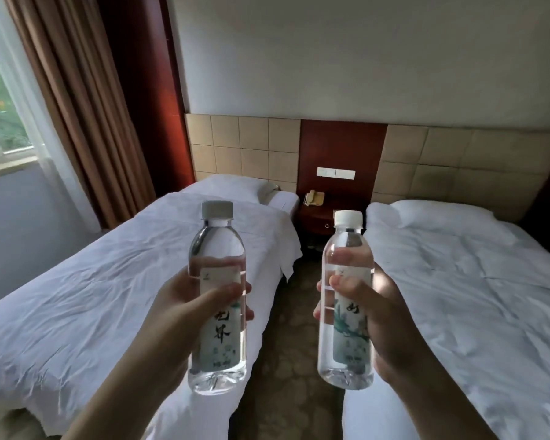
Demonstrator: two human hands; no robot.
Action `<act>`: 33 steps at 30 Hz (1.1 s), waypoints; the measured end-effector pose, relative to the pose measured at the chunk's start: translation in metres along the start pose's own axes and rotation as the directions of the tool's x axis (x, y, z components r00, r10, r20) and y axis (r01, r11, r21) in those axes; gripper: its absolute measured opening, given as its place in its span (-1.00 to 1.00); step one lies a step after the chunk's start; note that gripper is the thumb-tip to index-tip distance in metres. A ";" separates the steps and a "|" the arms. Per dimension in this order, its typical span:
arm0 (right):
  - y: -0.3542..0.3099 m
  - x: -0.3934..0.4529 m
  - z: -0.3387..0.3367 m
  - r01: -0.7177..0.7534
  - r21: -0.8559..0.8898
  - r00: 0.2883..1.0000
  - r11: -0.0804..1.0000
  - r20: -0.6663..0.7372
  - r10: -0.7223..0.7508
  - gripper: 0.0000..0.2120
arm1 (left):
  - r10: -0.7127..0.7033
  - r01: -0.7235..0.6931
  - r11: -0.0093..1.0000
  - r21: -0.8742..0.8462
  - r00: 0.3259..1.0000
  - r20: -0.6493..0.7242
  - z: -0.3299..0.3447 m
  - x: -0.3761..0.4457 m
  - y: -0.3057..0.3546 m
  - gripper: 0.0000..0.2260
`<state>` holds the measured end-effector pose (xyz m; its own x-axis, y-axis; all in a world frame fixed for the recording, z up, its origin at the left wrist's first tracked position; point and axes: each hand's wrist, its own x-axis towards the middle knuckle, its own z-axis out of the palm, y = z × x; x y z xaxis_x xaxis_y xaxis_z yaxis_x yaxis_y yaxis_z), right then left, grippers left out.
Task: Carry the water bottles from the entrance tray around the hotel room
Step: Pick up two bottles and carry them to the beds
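Note:
Two clear water bottles with white caps and pale green labels are held upright in front of me. My left hand (185,309) grips the left bottle (217,249) around its middle. My right hand (385,315) grips the right bottle (346,363) at its upper half, thumb across the label. Both bottles are full and hang over the aisle between two beds.
A bed with white sheets (108,281) lies to the left and another (477,296) to the right, with a patterned carpet aisle (296,312) between. A dark wood nightstand (318,217) with a phone (314,197) stands at the headboard wall. Window and brown curtains (86,106) are at far left.

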<state>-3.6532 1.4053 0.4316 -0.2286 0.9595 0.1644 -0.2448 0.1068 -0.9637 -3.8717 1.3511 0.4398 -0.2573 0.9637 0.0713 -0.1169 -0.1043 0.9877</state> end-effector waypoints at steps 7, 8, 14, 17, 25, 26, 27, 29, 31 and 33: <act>0.019 0.110 0.036 0.038 -0.080 0.991 0.996 -0.124 -0.048 -0.65 | -0.002 0.011 0.998 -0.062 0.990 0.144 -0.032 0.145 -0.004 -0.45; 0.020 0.127 0.039 0.033 -0.081 0.988 0.996 -0.146 -0.044 -0.59 | -0.003 0.013 0.998 -0.059 0.983 0.181 -0.032 0.166 -0.003 -0.48; 0.028 0.206 0.021 -0.011 -0.107 0.943 0.994 -0.331 -0.026 -0.39 | -0.034 0.048 0.998 -0.034 0.942 0.334 -0.008 0.277 -0.015 -0.62; 0.036 0.247 -0.002 -0.027 -0.149 0.923 0.989 -0.384 -0.033 -0.46 | -0.036 0.040 0.999 -0.003 0.924 0.381 0.015 0.332 -0.028 -0.68; 0.049 0.395 -0.103 0.061 -0.122 0.919 0.991 -0.380 -0.104 -0.51 | -0.009 0.018 1.000 -0.018 0.908 0.420 0.115 0.481 -0.054 -0.56; 0.046 0.416 -0.117 0.072 -0.129 0.923 0.989 -0.367 -0.115 -0.55 | -0.002 0.006 1.000 -0.009 0.911 0.412 0.130 0.499 -0.053 -0.55; 0.041 0.437 -0.130 0.081 -0.132 0.928 0.988 -0.353 -0.123 -0.56 | 0.006 -0.005 1.000 -0.005 0.913 0.408 0.144 0.517 -0.051 -0.56; 0.031 0.477 -0.153 0.105 -0.126 0.931 0.987 -0.336 -0.142 -0.53 | 0.040 -0.042 0.999 -0.005 0.912 0.408 0.169 0.552 -0.043 -0.60; 0.023 0.513 -0.173 0.118 -0.156 0.932 0.981 -0.322 -0.164 -0.54 | 0.073 -0.082 0.997 0.004 0.910 0.408 0.191 0.585 -0.038 -0.59; 0.018 0.546 -0.190 0.132 -0.157 0.939 0.979 -0.297 -0.175 -0.61 | 0.087 -0.096 0.995 0.003 0.910 0.405 0.207 0.616 -0.037 -0.58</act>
<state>-3.6029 1.9805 0.4641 0.1085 0.9595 0.2601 -0.1223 0.2725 -0.9544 -3.8271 1.9992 0.4765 0.1442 0.9677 0.2069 -0.0888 -0.1955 0.9767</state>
